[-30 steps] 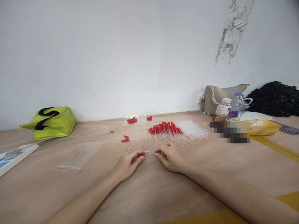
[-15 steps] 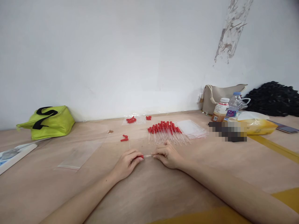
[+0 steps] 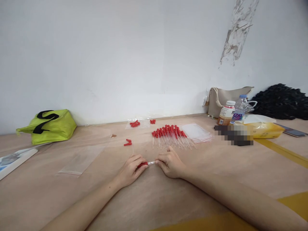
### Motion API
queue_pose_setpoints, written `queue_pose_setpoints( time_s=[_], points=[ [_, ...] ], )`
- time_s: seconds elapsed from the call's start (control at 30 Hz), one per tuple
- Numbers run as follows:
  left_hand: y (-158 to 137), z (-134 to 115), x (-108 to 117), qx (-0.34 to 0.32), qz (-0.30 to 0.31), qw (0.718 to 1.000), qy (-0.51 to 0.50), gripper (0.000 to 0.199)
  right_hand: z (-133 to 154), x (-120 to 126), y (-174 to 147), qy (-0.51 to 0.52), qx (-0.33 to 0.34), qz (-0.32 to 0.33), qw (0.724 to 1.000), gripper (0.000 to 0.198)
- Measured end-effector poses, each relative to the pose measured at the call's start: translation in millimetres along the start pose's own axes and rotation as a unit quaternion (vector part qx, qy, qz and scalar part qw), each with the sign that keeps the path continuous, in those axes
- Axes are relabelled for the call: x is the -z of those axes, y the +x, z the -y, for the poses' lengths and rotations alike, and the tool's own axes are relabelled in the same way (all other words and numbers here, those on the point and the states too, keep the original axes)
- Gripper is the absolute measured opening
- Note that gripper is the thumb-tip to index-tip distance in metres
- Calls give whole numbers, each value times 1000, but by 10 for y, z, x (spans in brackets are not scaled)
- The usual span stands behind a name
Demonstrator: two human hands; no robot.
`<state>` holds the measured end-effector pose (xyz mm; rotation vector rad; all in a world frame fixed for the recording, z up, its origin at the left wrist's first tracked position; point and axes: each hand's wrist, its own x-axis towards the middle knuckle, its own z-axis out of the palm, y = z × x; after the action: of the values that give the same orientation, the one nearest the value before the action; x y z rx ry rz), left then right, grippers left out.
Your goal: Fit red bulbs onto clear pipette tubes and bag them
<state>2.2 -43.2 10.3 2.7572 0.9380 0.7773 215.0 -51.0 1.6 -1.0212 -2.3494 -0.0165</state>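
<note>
My left hand is closed around a red rubber bulb, partly covered by the fingers. A clear dropper tube runs from the bulb to my right hand, whose thumb and fingers pinch its other end. The tube seems to meet the bulb at my left fingertips, but how deep it sits I cannot tell. Just beyond my left hand lie loose red bulbs and one thin clear tube. Past my right hand, a row of red-topped droppers lies with tips pointing toward me.
Clear bags are stacked right of the droppers. Another flat bag lies at left, near a yellow-green pouch. A bag of red bulbs and tubes rests by the wall. Bottles and a yellow tissue pack stand at right.
My hands have shifted slightly toward me, and the right has drawn a little nearer the left. More of the red bulb shows between my left fingers.
</note>
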Motion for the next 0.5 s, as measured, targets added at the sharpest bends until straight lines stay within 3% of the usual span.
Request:
queue_pose_setpoints(
  time_s=[0.3,0.5],
  points=[
    [16,38,-14,-51,-10,998,34,17,60,-34,29,15,-28,33,999,29],
    [20,122,47,-42,-31,995,87,16,126,121,67,-37,18,46,998,22]
  ],
)
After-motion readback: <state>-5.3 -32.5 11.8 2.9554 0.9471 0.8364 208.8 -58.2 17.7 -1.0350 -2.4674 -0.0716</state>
